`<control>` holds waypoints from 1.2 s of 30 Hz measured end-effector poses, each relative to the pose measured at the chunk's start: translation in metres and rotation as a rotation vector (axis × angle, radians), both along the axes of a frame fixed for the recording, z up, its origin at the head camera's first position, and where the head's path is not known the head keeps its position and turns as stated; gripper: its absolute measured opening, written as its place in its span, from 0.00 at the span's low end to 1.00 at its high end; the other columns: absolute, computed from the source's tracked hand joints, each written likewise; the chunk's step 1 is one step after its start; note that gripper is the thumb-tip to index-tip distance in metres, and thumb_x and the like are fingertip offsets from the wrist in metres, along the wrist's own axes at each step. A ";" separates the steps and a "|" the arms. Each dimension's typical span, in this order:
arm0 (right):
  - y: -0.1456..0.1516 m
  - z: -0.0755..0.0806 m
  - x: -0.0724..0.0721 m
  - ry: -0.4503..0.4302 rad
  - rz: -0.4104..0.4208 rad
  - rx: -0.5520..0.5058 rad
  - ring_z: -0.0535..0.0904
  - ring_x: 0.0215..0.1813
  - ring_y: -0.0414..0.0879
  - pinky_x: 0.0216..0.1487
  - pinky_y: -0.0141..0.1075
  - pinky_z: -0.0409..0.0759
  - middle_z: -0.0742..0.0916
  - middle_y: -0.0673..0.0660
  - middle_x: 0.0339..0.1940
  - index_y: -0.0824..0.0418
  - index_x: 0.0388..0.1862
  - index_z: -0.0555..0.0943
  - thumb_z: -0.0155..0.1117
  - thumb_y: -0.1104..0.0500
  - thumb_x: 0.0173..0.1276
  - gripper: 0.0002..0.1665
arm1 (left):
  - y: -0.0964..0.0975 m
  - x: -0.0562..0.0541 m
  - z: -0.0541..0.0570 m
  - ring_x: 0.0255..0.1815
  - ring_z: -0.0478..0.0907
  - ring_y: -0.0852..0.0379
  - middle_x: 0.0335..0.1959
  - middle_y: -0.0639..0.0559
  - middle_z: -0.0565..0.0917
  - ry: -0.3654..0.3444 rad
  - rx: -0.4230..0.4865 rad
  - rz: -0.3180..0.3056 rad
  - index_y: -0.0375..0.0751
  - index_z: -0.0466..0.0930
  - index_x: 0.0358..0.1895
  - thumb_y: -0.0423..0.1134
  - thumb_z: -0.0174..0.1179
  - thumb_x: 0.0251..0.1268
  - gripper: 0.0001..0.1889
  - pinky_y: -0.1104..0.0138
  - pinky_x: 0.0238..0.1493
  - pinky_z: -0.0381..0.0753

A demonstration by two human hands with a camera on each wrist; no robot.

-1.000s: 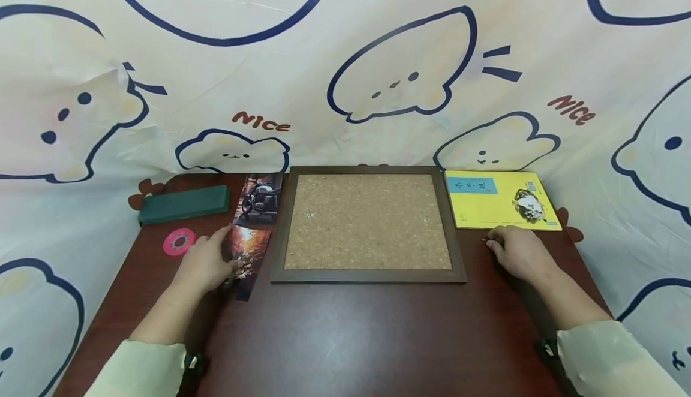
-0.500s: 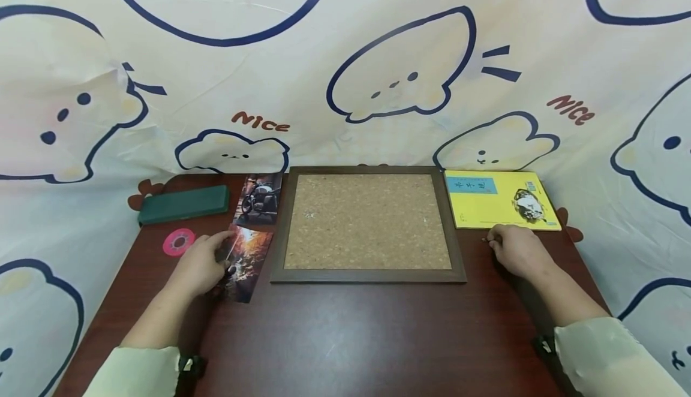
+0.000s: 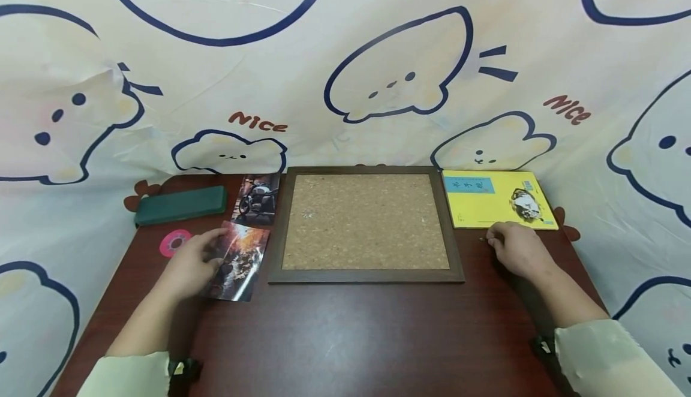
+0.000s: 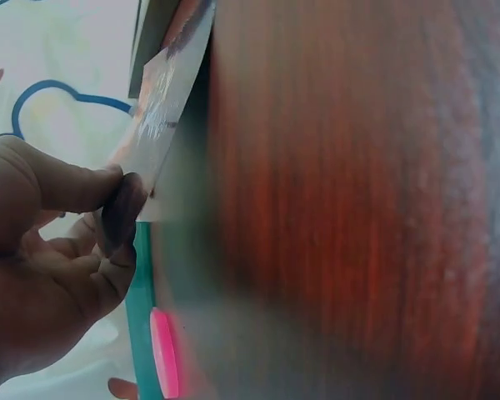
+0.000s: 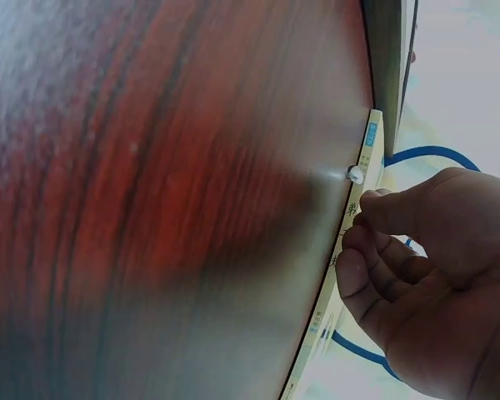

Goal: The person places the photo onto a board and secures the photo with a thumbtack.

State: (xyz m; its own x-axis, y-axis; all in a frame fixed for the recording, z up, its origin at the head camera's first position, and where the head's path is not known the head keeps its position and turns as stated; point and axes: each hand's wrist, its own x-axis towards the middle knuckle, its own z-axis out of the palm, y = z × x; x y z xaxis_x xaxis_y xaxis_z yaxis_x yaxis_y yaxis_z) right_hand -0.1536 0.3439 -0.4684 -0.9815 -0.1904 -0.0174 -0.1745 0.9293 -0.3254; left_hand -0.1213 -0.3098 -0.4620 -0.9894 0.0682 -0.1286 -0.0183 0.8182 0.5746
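Note:
A glossy photo print (image 3: pixel 240 262) with an orange glow lies left of the cork board. My left hand (image 3: pixel 191 262) pinches its left edge between thumb and fingers; in the left wrist view the print (image 4: pixel 160 108) tilts up from the table. A second print, showing a motorcycle (image 3: pixel 256 199), lies just behind. On the right, my right hand (image 3: pixel 518 250) has thumb and forefinger together in front of the yellow book (image 3: pixel 499 200). At those fingertips a small pin with a shiny round head (image 5: pixel 355 174) pokes out; its shaft is hidden.
A cork board in a brown frame (image 3: pixel 367 276) lies in the table's middle, against the cloth backdrop. At the left are a green case (image 3: pixel 180 205) and a pink ring-shaped item (image 3: pixel 174 241). Dark reddish wood (image 3: pixel 351 337) spreads out in front.
My left hand has drawn the front print a little left and raised its left edge, so it now catches the light. My right hand stays almost still.

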 end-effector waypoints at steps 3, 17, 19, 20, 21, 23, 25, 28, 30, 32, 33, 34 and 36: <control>-0.001 0.000 0.000 -0.001 -0.005 -0.016 0.80 0.36 0.53 0.38 0.52 0.79 0.86 0.58 0.34 0.64 0.37 0.83 0.63 0.65 0.74 0.04 | -0.002 0.001 0.003 0.57 0.79 0.29 0.61 0.27 0.75 -0.002 0.037 0.005 0.36 0.65 0.77 0.27 0.60 0.68 0.34 0.37 0.52 0.79; -0.010 0.004 0.002 0.040 -0.043 -0.085 0.78 0.33 0.51 0.37 0.50 0.78 0.87 0.56 0.33 0.62 0.42 0.84 0.63 0.63 0.75 0.04 | 0.002 -0.001 0.023 0.66 0.72 0.25 0.72 0.26 0.67 -0.108 0.154 0.063 0.44 0.57 0.83 0.35 0.60 0.75 0.36 0.35 0.58 0.76; -0.013 0.006 0.002 0.040 -0.047 -0.091 0.78 0.32 0.51 0.36 0.48 0.78 0.87 0.55 0.32 0.62 0.42 0.84 0.63 0.63 0.75 0.04 | 0.003 -0.001 0.026 0.67 0.71 0.25 0.74 0.26 0.66 -0.113 0.180 0.065 0.45 0.56 0.83 0.37 0.60 0.76 0.36 0.35 0.59 0.75; -0.014 0.007 0.002 0.039 -0.048 -0.093 0.77 0.31 0.50 0.35 0.47 0.77 0.87 0.55 0.32 0.62 0.43 0.84 0.64 0.63 0.74 0.04 | 0.005 -0.001 0.027 0.68 0.70 0.25 0.74 0.27 0.66 -0.116 0.193 0.066 0.46 0.56 0.83 0.37 0.60 0.76 0.36 0.34 0.60 0.74; -0.015 0.007 0.002 0.040 -0.049 -0.095 0.77 0.31 0.50 0.35 0.46 0.77 0.87 0.55 0.32 0.62 0.43 0.84 0.64 0.63 0.74 0.04 | 0.006 -0.001 0.027 0.68 0.70 0.26 0.74 0.27 0.66 -0.120 0.205 0.069 0.46 0.56 0.83 0.38 0.60 0.77 0.36 0.34 0.60 0.74; -0.017 0.008 0.002 0.040 -0.048 -0.098 0.77 0.30 0.49 0.35 0.46 0.76 0.86 0.54 0.30 0.62 0.43 0.84 0.64 0.63 0.75 0.04 | 0.010 -0.002 0.027 0.67 0.72 0.28 0.74 0.28 0.66 -0.124 0.223 0.071 0.47 0.56 0.83 0.38 0.59 0.77 0.36 0.36 0.61 0.74; -0.020 0.008 0.001 0.035 -0.044 -0.107 0.76 0.29 0.48 0.34 0.45 0.76 0.86 0.53 0.29 0.62 0.44 0.84 0.64 0.63 0.75 0.04 | 0.013 -0.004 0.027 0.65 0.74 0.31 0.73 0.29 0.67 -0.122 0.233 0.071 0.47 0.57 0.83 0.38 0.59 0.77 0.36 0.38 0.61 0.76; -0.024 0.008 -0.001 0.024 -0.042 -0.127 0.76 0.29 0.48 0.33 0.45 0.76 0.86 0.53 0.29 0.62 0.45 0.84 0.63 0.63 0.76 0.05 | 0.018 -0.007 0.026 0.61 0.77 0.35 0.70 0.31 0.70 -0.110 0.246 0.066 0.46 0.58 0.82 0.37 0.60 0.76 0.35 0.43 0.57 0.79; -0.028 0.008 -0.002 0.019 -0.042 -0.138 0.77 0.29 0.47 0.33 0.45 0.76 0.87 0.53 0.29 0.62 0.46 0.84 0.63 0.62 0.77 0.06 | 0.022 -0.009 0.025 0.58 0.78 0.37 0.67 0.33 0.72 -0.098 0.249 0.063 0.46 0.59 0.82 0.36 0.60 0.76 0.35 0.48 0.55 0.79; -0.031 0.009 -0.003 0.013 -0.046 -0.150 0.76 0.28 0.47 0.32 0.44 0.75 0.87 0.53 0.29 0.62 0.46 0.84 0.62 0.62 0.77 0.06 | 0.026 -0.011 0.025 0.56 0.79 0.39 0.65 0.34 0.73 -0.091 0.258 0.059 0.45 0.60 0.81 0.36 0.60 0.76 0.34 0.51 0.54 0.79; -0.033 0.009 -0.004 0.012 -0.048 -0.155 0.76 0.27 0.47 0.31 0.44 0.74 0.87 0.53 0.29 0.62 0.46 0.84 0.62 0.62 0.77 0.06 | 0.029 -0.012 0.025 0.56 0.79 0.39 0.64 0.34 0.73 -0.086 0.256 0.056 0.45 0.61 0.81 0.36 0.61 0.76 0.34 0.51 0.54 0.79; -0.034 0.009 -0.004 0.010 -0.049 -0.160 0.75 0.27 0.47 0.31 0.43 0.73 0.86 0.53 0.29 0.62 0.46 0.84 0.62 0.62 0.77 0.06 | 0.031 -0.013 0.025 0.56 0.79 0.39 0.65 0.34 0.73 -0.085 0.257 0.055 0.46 0.61 0.81 0.36 0.61 0.76 0.34 0.51 0.54 0.79; -0.038 0.009 -0.005 0.005 -0.052 -0.171 0.73 0.26 0.47 0.29 0.42 0.71 0.85 0.53 0.28 0.61 0.45 0.84 0.62 0.62 0.77 0.05 | 0.036 -0.015 0.024 0.56 0.78 0.39 0.65 0.34 0.73 -0.086 0.267 0.051 0.47 0.61 0.81 0.36 0.61 0.76 0.33 0.51 0.55 0.78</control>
State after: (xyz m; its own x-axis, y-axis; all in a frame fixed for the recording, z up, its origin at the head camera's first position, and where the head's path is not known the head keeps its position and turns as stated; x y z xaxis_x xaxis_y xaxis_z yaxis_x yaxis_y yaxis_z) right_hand -0.1588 0.3063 -0.4591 -0.9902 -0.1390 0.0157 -0.1295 0.8684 -0.4787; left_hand -0.1368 -0.2740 -0.4378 -0.9786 0.0615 -0.1963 -0.1135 0.6347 0.7644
